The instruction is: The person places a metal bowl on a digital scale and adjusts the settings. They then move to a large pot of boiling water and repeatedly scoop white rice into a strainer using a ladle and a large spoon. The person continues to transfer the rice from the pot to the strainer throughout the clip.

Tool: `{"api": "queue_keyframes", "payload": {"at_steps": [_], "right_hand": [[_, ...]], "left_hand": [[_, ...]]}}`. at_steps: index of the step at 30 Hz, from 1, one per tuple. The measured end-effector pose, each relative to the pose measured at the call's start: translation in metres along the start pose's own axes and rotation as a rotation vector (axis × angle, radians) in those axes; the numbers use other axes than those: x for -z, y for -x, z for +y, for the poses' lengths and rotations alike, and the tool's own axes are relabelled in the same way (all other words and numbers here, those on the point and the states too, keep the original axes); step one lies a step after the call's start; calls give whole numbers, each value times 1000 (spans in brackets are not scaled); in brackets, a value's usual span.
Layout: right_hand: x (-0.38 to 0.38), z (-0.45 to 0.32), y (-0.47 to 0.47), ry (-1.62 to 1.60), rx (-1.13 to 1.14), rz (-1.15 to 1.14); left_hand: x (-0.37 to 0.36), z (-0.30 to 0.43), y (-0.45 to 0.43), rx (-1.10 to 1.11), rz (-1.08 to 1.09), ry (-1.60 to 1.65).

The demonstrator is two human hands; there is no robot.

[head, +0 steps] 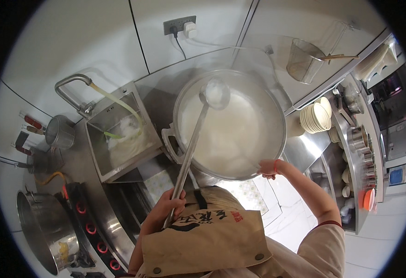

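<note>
A large round metal pot of cloudy whitish liquid stands in front of me. My left hand is closed around the long metal handle of a ladle. The ladle's round bowl is over the far part of the pot and has whitish matter in it; whether it touches the liquid, I cannot tell. At the pot's near right rim is my right hand, with a red string on the wrist. Its fingers are bent at the rim, and whether they grip it or something thin at it is unclear.
Left of the pot is a steel sink with a faucet and a pale hose. A big stockpot stands at lower left. A wire strainer hangs on the wall. Stacked bowls and metal containers are at right.
</note>
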State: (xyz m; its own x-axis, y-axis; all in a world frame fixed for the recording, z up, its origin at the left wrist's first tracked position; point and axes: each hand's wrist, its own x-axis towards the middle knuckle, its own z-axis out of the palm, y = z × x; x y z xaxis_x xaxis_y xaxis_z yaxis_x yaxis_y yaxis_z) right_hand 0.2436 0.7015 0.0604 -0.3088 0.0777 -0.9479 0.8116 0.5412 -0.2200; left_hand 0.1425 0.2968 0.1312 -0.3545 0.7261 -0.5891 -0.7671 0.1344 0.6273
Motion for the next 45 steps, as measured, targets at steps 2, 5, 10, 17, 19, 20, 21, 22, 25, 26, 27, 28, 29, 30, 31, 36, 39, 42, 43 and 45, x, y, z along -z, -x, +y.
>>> {"api": "queue_keyframes", "payload": {"at_steps": [2, 5, 10, 17, 19, 20, 21, 22, 25, 26, 27, 28, 29, 30, 31, 36, 39, 42, 43, 45], "right_hand": [[-2, -19, 14, -210, 41, 0], [-3, -15, 13, -577, 170, 3], [-44, 6, -10, -1295, 454, 73], [-115, -11, 18, -1915, 483, 2], [-117, -6, 17, -2022, 474, 4], [-117, -2, 9, -2010, 463, 61], [-114, -2, 8, -1995, 455, 118], [-109, -2, 8, -1968, 434, 179], [-93, 12, -12, -1901, 419, 283], [-90, 18, -26, -1879, 478, 284], [-86, 18, -31, -1835, 498, 309], [-80, 18, -37, -1790, 517, 334], [-74, 19, -42, -1744, 535, 358], [-68, 17, -46, -1706, 533, 370], [-62, 17, -51, -1683, 539, 367], [-29, 10, -82, -1515, 588, 369], [-10, 2, -98, -1372, 619, 358], [7, -10, -112, -1279, 692, 295], [9, -16, -117, -1254, 712, 288], [7, -23, -132, -1137, 813, 319]], "left_hand": [[0, 1, 1, -3, 2, -4], [1, 1, 0, -1, 11, 1], [-1, 3, -3, -19, 68, 50], [3, 5, -15, -64, 69, 8], [1, 10, -19, -92, 42, -28], [0, 11, -20, -89, 38, -24], [-2, 13, -21, -88, 32, -19], [-4, 14, -23, -89, 27, -13], [-11, 19, -27, -66, 16, 12], [-11, 19, -27, -61, 18, -1], [-11, 19, -28, -51, 18, -16], [-11, 19, -29, -42, 18, -30], [-12, 19, -30, -44, 25, -24], [-13, 17, -30, -47, 36, -18], [-15, 16, -29, -51, 46, -12], [-18, 16, -24, -30, 67, -6], [-16, 13, -21, -34, 62, -6], [-18, 13, -17, -42, 76, 1], [-18, 13, -16, -43, 85, 5], [-18, 12, -16, -53, 81, 7]]}}
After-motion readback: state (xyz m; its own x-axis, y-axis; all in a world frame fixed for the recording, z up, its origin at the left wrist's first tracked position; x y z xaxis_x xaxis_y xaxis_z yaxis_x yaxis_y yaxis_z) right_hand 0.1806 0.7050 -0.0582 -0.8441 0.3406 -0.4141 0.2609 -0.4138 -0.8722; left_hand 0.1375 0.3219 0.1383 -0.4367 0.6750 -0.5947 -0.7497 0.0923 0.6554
